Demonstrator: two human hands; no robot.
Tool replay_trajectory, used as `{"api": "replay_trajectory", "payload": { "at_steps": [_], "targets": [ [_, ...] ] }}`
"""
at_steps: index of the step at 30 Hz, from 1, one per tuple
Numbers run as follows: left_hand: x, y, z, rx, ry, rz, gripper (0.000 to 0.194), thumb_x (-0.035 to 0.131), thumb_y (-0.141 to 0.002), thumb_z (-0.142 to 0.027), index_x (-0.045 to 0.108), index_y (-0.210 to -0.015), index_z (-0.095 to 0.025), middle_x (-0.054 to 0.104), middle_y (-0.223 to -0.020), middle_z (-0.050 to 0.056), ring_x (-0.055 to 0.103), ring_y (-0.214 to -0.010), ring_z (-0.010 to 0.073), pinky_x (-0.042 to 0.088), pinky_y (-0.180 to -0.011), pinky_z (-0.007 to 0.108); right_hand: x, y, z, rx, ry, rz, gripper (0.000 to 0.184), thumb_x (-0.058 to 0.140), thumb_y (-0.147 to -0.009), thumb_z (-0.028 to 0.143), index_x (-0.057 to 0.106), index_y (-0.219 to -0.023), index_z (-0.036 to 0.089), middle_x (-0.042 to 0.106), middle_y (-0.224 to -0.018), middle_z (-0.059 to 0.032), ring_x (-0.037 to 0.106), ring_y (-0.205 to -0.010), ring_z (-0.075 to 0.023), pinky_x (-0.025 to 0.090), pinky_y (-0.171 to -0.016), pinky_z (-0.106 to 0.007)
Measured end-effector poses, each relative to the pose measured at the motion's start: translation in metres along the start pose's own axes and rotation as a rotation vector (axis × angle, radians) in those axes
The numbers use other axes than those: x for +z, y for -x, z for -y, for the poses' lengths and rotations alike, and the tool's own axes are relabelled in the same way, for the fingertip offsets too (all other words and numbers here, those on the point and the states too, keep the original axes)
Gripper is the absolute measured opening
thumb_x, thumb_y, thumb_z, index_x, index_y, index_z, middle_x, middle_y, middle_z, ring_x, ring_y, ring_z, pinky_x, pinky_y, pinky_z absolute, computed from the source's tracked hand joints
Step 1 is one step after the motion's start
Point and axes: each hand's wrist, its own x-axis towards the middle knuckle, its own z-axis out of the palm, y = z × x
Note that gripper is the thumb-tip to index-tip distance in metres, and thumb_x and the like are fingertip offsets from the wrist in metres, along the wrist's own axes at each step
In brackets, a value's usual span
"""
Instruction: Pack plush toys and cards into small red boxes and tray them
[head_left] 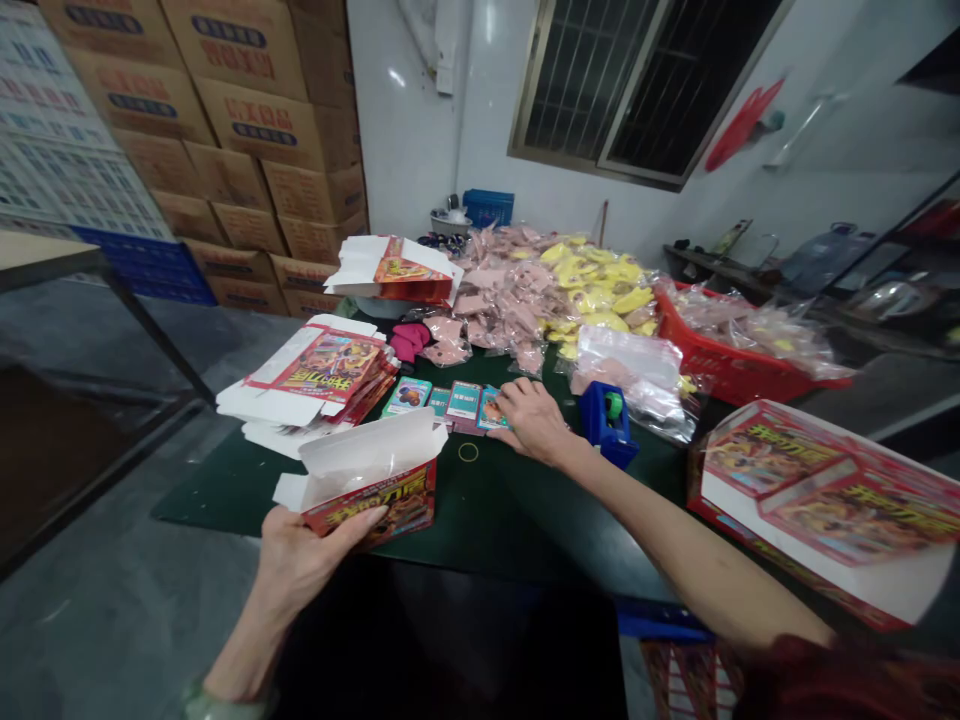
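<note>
My left hand (304, 555) grips a small red printed carton (375, 485) with its white flaps open, holding it at the near edge of the dark green table (517, 520). My right hand (534, 420) reaches forward and lies on a row of small colourful cards (450, 402) on the table, fingers curled over the rightmost card. A blue tape dispenser (609, 420) stands just right of that hand. A small rubber band ring (469, 452) lies on the table between the hands.
Flat unfolded cartons (315, 375) are stacked at left, another pile (397, 268) behind. Pink and yellow packets (555, 285) heap at the back, a red basket (742, 365) of packets at right, assembled red boxes (825, 490) at near right. Cardboard boxes (247, 120) line the wall.
</note>
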Motion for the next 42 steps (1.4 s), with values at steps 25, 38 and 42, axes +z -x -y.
{"api": "replay_trajectory", "payload": {
  "at_steps": [25, 38, 42],
  "targets": [
    [-0.003, 0.002, -0.006, -0.005, 0.167, 0.105, 0.026, 0.077, -0.058, -0.031, 0.073, -0.076, -0.013, 0.074, -0.075, 0.008, 0.069, -0.064, 0.0233, 0.059, -0.061, 0.030, 0.019, 0.008, -0.017, 0.328, -0.456, -0.565, 0.023, 0.048, -0.087, 0.029, 0.051, -0.067, 0.017, 0.052, -0.069, -0.0015, 0.052, -0.066, -0.0144, 0.043, -0.062, -0.028],
    [0.036, 0.009, -0.036, 0.040, 0.381, 0.485, 0.029, 0.072, -0.068, -0.029, 0.070, -0.094, -0.017, 0.073, -0.086, 0.007, 0.069, -0.072, 0.0224, 0.058, -0.061, 0.031, -0.113, 0.032, 0.080, 0.001, -0.518, -0.632, 0.029, 0.054, -0.085, 0.013, 0.061, -0.106, 0.031, 0.063, -0.088, 0.0007, 0.062, -0.077, -0.0131, 0.051, -0.065, -0.027],
    [0.038, 0.011, -0.033, 0.074, 0.402, 0.459, 0.032, 0.074, -0.066, -0.029, 0.068, -0.094, -0.015, 0.071, -0.098, 0.009, 0.068, -0.081, 0.0238, 0.058, -0.068, 0.032, -0.102, 0.031, 0.091, -0.059, -0.230, -0.702, 0.043, 0.052, -0.084, 0.007, 0.051, -0.122, 0.027, 0.065, -0.089, -0.0012, 0.060, -0.080, -0.0161, 0.048, -0.070, -0.032]
  ]
}}
